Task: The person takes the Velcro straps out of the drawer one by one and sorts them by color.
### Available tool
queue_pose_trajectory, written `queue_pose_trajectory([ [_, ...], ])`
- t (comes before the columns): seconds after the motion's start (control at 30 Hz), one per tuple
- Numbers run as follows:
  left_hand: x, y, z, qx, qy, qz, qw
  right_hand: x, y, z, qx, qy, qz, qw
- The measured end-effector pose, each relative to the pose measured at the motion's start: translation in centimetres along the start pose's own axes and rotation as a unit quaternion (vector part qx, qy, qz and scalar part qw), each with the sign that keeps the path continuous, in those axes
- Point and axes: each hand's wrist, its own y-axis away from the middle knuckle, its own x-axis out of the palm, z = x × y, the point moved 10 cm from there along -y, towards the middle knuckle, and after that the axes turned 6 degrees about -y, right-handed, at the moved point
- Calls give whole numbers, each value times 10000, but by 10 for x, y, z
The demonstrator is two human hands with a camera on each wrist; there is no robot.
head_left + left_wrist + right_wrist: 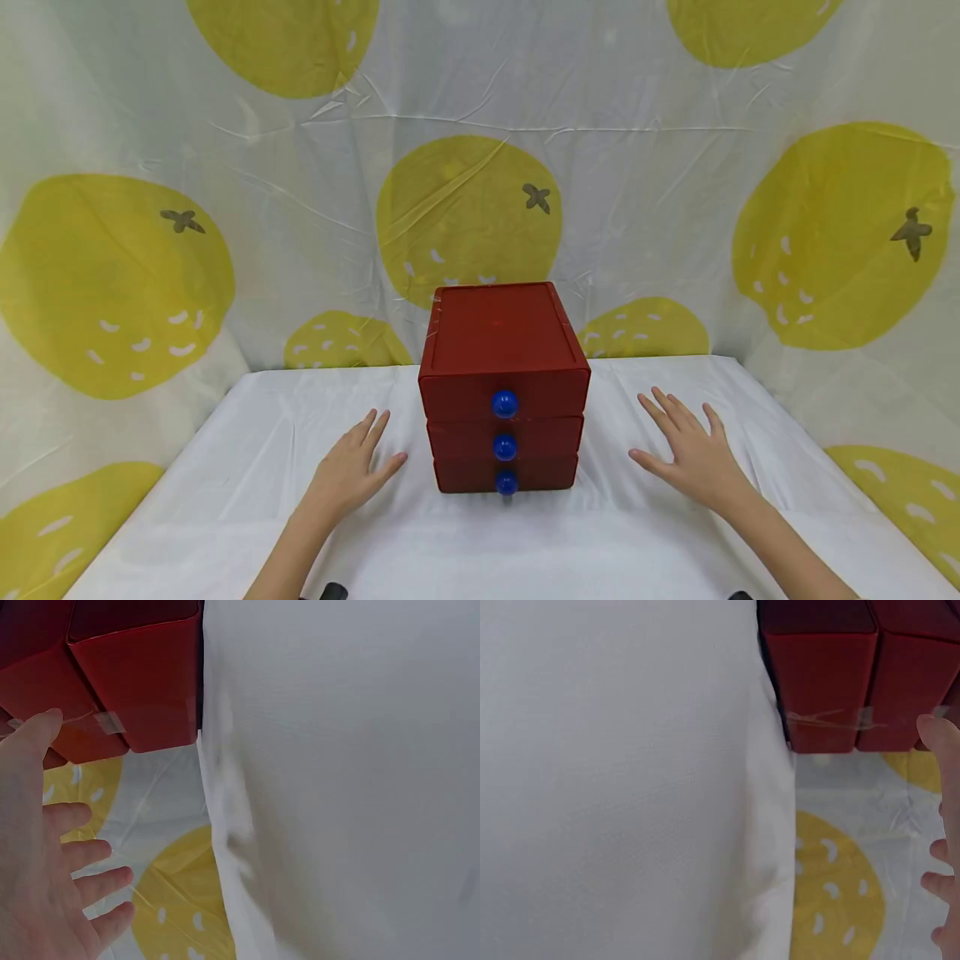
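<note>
A red three-drawer box (495,329) stands on the white-covered table, its drawers closed and a round blue knob (506,404) on each drawer front. My left hand (351,471) hovers to the left of the box, fingers spread and holding nothing. On the other side, my right hand (693,458) is held over the cloth with its fingers apart and nothing in it. Both wrist views show the side of the box, with clear tape (109,722) across the drawer seams. In the right wrist view only part of the right hand shows, at the right edge.
White cloth (225,475) covers the table, slightly wrinkled. Behind it and along both sides hangs a pale curtain (637,208) printed with large yellow fruits. A small dark object (333,591) shows by the left wrist at the bottom edge.
</note>
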Motion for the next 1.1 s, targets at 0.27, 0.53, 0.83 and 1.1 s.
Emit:
queue_pose_trajectory([
  [0.27,-2,-2,-11,88,132,-115,9998,-6,-1,13,-268,64,-259,9993],
  [0.53,-2,-3,-20,143,295,-322,9989,-13,-3,26,-503,20,-494,9975],
  [0.83,1,-5,-28,153,432,-287,9985,-24,-4,44,-854,-229,-937,9917],
  [1.1,0,-6,-34,118,651,-369,9971,-39,-6,68,-1410,-325,-1598,9765],
])
